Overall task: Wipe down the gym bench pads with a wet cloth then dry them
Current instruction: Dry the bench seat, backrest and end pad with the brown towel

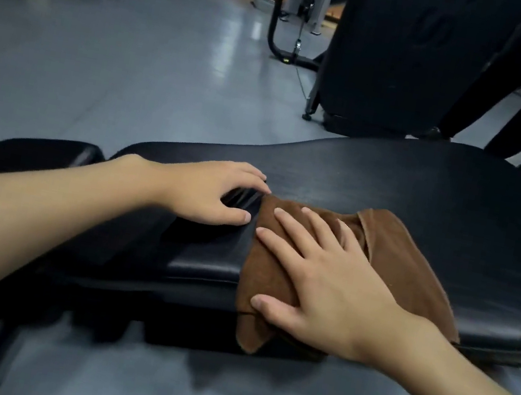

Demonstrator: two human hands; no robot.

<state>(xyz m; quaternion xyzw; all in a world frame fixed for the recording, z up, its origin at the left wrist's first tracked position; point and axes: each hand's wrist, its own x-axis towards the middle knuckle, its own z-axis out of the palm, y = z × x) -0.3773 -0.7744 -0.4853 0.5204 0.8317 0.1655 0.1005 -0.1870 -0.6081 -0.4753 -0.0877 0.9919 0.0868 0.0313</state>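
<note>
One wide-angle view looks from the person's head, forward and down, close above the desk (393,186). Both forearms (39,221) run in from the bottom corners, and the fingers (294,233) lie just below the middle of the frame. Beyond the fingers the view reaches across the grey floor (138,54) to dark gym machines (397,64) at the top edge, with lines bowed by the lens.
</note>
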